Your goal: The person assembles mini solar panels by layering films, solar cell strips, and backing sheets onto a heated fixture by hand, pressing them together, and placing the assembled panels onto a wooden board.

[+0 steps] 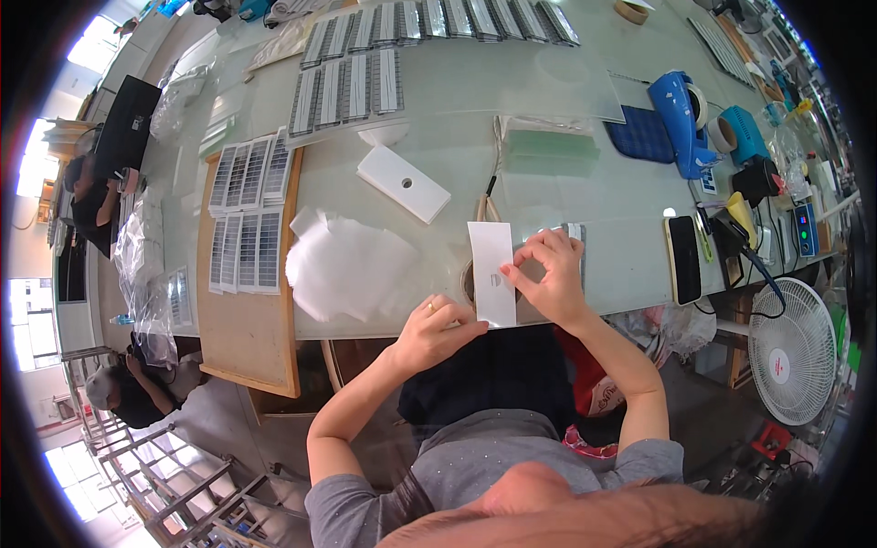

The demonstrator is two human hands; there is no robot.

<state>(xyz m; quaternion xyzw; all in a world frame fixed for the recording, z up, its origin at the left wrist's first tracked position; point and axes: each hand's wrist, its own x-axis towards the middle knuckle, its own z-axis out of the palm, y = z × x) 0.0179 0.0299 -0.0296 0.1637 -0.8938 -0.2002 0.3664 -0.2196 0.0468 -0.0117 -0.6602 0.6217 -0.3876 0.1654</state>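
Observation:
In front of me a white rectangular card (491, 251) stands lengthwise at the table's near edge, with a small half-round mark near its middle. My left hand (438, 334) is closed, its fingertips at the card's lower left corner. The thumb and forefinger of my right hand (553, 279) meet in a pinch at the card's right edge, beside the mark. Partly hidden behind the card is a brown ring (469, 281), perhaps a tape roll. A grey strip-like piece (575, 234) lies beside my right hand. Farther left rests a white block-like piece with a round hole (425, 195).
A crumpled white sheet (343, 269) lies left of my hands. Beyond it, a wooden board (247, 329) bears dark-striped panels. More panels (361, 87) line the far side. A blue tape dispenser (676, 119), a phone (682, 260) and a fan (790, 352) are at right.

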